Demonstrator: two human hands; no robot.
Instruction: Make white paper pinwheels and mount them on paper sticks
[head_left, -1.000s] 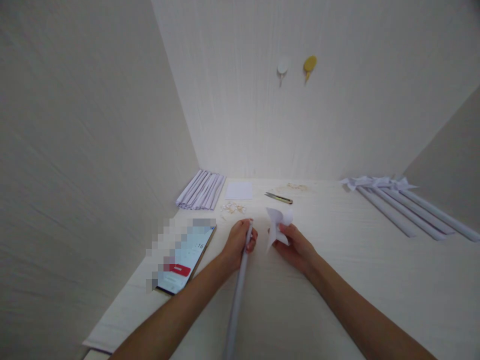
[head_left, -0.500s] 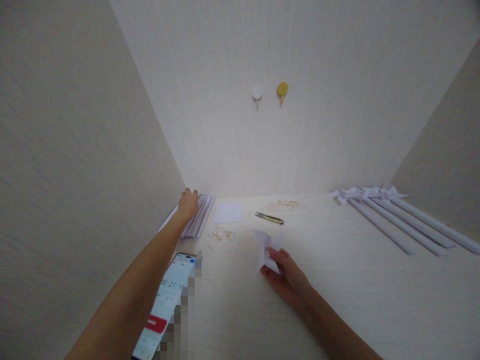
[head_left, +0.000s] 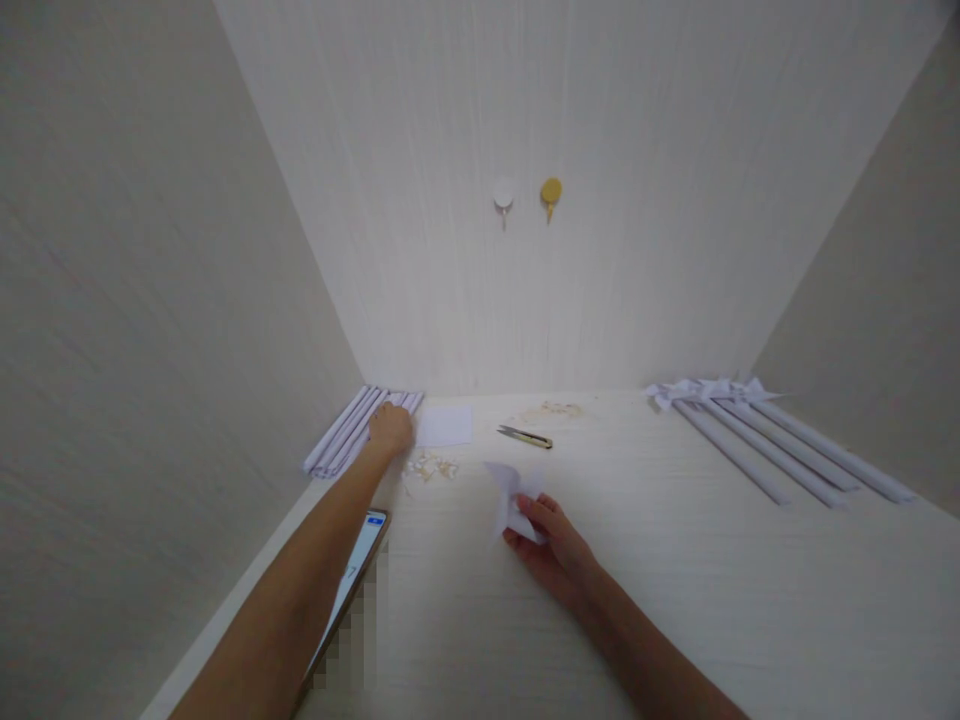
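Holding one folded paper [head_left: 507, 492], right hand [head_left: 553, 542], one snipper [head_left: 534, 438], two hooks [head_left: 551, 190]

Left forearm [head_left: 300, 570] is covering much of the phone [head_left: 361, 548]!
Left hand [head_left: 391, 427] is blocking some paper tubes [head_left: 341, 437], its fingertips hiding; the bottom edge is cropping both that arm and the right forearm [head_left: 637, 640]; pale scraps [head_left: 431, 467] are looking too tiny to identify.

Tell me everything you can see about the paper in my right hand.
The folded white paper looks thin, with curled, pointed flaps like a pinwheel. The right hand pinches it between thumb and fingers from its right side. It is over the pale tabletop, nearer the viewer than the snips. Its finer folds are blurred.
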